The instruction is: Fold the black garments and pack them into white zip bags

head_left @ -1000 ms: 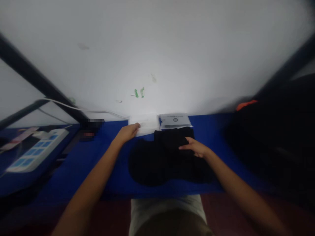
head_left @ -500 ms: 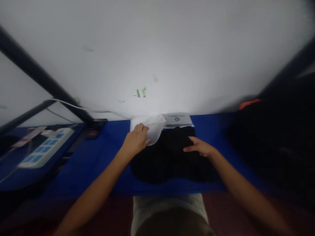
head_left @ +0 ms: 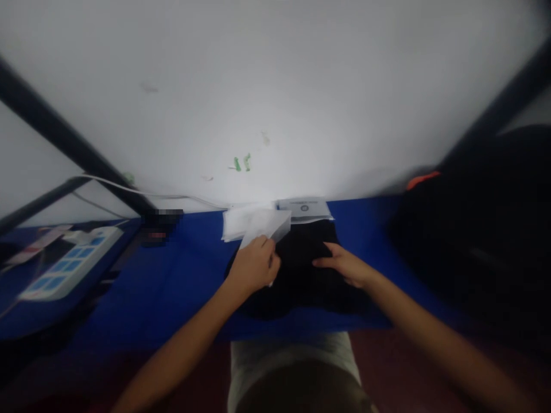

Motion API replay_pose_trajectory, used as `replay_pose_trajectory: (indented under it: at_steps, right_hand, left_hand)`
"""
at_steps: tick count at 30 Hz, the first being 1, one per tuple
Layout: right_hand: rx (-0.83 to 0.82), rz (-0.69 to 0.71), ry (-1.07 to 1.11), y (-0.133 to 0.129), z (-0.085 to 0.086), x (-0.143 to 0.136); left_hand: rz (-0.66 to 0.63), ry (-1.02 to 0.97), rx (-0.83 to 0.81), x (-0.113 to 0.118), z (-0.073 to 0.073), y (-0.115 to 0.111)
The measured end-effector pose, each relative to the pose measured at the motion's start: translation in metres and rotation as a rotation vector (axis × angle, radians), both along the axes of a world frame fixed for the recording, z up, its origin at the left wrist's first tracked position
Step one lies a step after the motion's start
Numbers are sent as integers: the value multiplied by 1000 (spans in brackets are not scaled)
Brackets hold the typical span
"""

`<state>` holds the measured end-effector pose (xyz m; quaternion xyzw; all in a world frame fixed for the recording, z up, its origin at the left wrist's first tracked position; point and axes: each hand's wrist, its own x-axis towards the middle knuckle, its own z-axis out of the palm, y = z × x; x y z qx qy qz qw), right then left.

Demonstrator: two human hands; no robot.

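A thin white sheet (head_left: 275,222), paper or plastic, is pinched in my left hand (head_left: 258,265), its far corner raised and creased. It is held above a black cloth (head_left: 299,264) that lies on the blue table. My right hand (head_left: 346,265) grips the cloth's right side between thumb and fingers. More white sheets (head_left: 235,222) lie in a flat stack just beyond my left hand. Behind the cloth, against the wall, rests a clear-looking packet with a dark round print (head_left: 305,209). The cloth is too dark to tell its kind.
To the left, a white power strip with blue sockets (head_left: 71,265) lies beside a blurred dark object (head_left: 161,226). A white cable (head_left: 172,196) runs along the wall (head_left: 301,103). At the right stands a large black mass (head_left: 473,246) with an orange edge. The blue table (head_left: 172,287) spans the front.
My left hand has drawn the white sheet off the stack, toward me and over the black cloth. My right hand stays on the cloth. The view has shifted slightly.
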<state>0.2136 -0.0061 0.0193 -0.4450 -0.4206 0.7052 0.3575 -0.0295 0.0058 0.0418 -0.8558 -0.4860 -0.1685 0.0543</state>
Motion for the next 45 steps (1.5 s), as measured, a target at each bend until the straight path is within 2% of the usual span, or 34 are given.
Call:
replay_pose_trajectory:
  at_steps: [4, 8, 10, 13, 16, 21, 25, 30, 33, 37, 39, 41, 45]
  right_hand:
    - [22, 25, -12, -5, -1, -7]
    - [54, 230, -58, -4, 4, -17]
    - [34, 282, -52, -2, 3, -21]
    - [11, 159, -3, 2, -2, -25]
    - [-35, -7, 49, 4, -9, -26]
    - [-57, -155, 43, 7, -14, -28]
    - [-104, -231, 88, 12, -15, -31]
    - [-97, -251, 199, 13, -16, -39]
    - [18, -212, 133, 16, -22, -43]
    - [371, -223, -262, 28, -31, -46]
    - [427, -244, -422, 33, -33, -50]
    - [386, -260, -388, 33, -30, -58]
    - [81, -237, 1, 22, -18, -75]
  left_hand:
    - [-83, -82, 136, 0, -9, -4]
    - [-237, -102, 200, 6, -18, -5]
    - [-314, -107, 212, 9, -21, -6]
    - [-381, -80, 181, 8, -22, -8]
    - [-377, 43, 68, 3, -21, -9]
    - [-376, 209, -124, -7, -22, -9]
    - [-424, 217, -137, -8, -20, -15]
    - [-438, 255, -134, -5, -14, -24]
    - [-426, 283, -139, -4, -9, -26]
    - [-429, 288, -114, 1, -3, -27]
    - [-431, 270, -103, 5, -3, -27]
    - [-438, 251, -103, 8, -4, -27]
    - [-445, 202, -68, 11, -11, -27]
